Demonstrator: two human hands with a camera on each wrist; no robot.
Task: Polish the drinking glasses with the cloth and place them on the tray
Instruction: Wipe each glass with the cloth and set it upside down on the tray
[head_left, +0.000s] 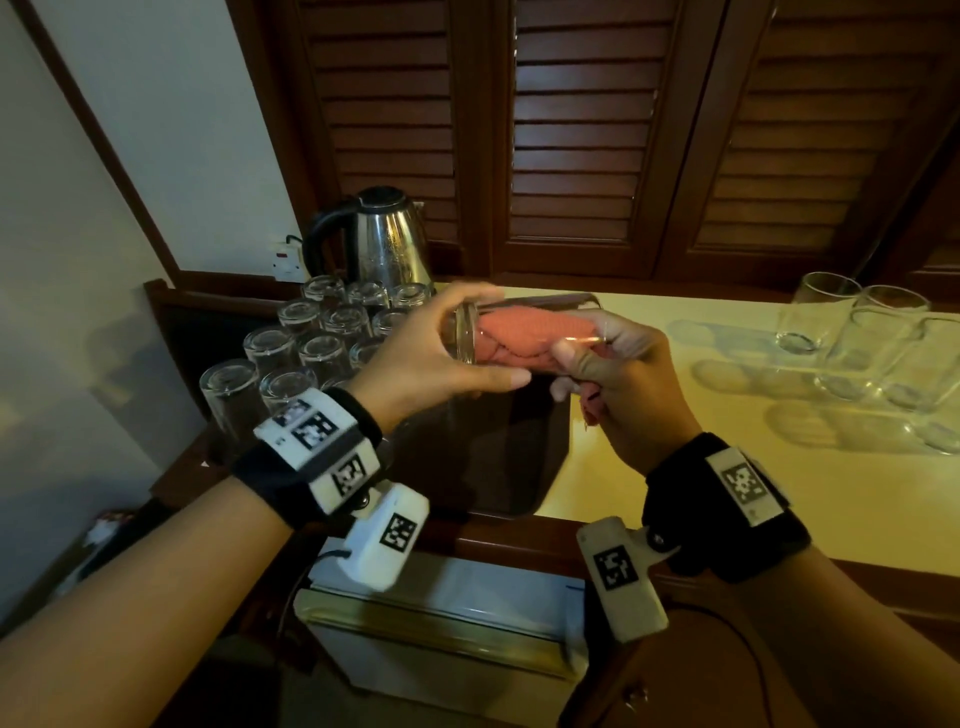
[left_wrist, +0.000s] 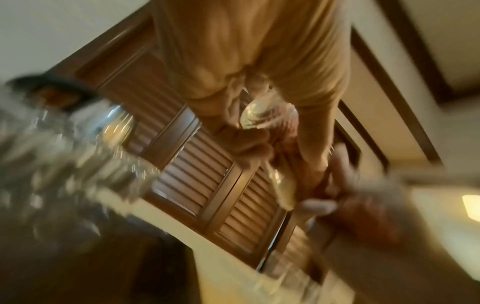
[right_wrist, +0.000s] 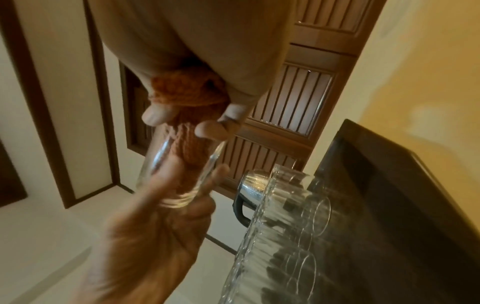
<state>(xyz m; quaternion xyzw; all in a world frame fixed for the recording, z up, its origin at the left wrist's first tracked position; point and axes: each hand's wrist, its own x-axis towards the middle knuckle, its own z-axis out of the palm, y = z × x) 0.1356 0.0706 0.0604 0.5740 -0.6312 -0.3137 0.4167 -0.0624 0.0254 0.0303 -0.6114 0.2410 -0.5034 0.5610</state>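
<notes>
A clear drinking glass (head_left: 545, 306) lies sideways in the air between my hands. An orange-pink cloth (head_left: 530, 332) is stuffed inside it. My left hand (head_left: 470, 343) grips the thick base end, thumb below and fingers over the top. At the open mouth, my right hand (head_left: 582, 345) pinches the bunched cloth, and a tail of it hangs under the palm. In the right wrist view the cloth (right_wrist: 187, 92) runs from my right hand (right_wrist: 182, 123) down into the glass (right_wrist: 161, 160). The left wrist view is blurred and shows the glass base (left_wrist: 265, 115).
Several glasses (head_left: 311, 343) stand upside down at the left, in front of a steel kettle (head_left: 384, 239). Several upright glasses (head_left: 857, 343) stand at the right on the cream counter (head_left: 675, 467). A dark tray (head_left: 493, 457) lies under my hands. Louvred wooden doors (head_left: 571, 130) close the back.
</notes>
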